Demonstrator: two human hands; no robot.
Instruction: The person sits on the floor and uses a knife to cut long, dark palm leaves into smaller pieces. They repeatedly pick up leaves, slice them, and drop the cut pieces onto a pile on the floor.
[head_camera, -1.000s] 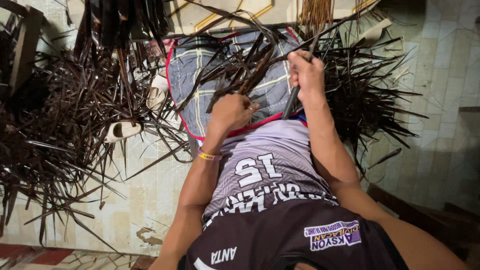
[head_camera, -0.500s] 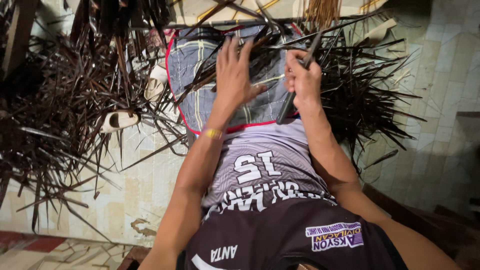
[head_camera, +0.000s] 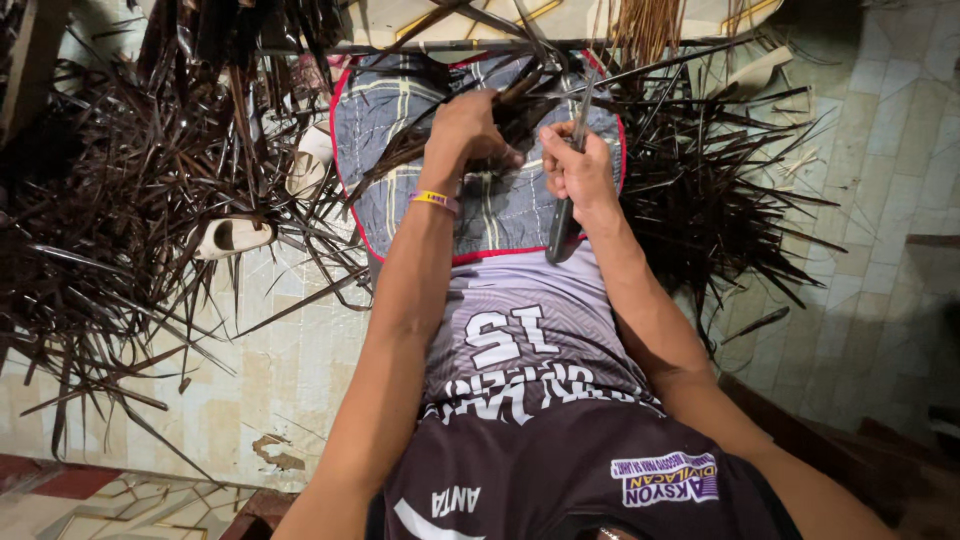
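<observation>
Hands closed: left (head_camera: 468, 125) grips stiff dark leaf strips (head_camera: 520, 90); right (head_camera: 575, 170) clasps slim metal knife (head_camera: 565, 220).

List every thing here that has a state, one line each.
left hand: closed on dark leaf strips
right hand: gripping the knife
knife: held, blade up
dark leaf strips: across the lap
plaid cloth: spread over the lap
slipper: lying on the floor
</observation>
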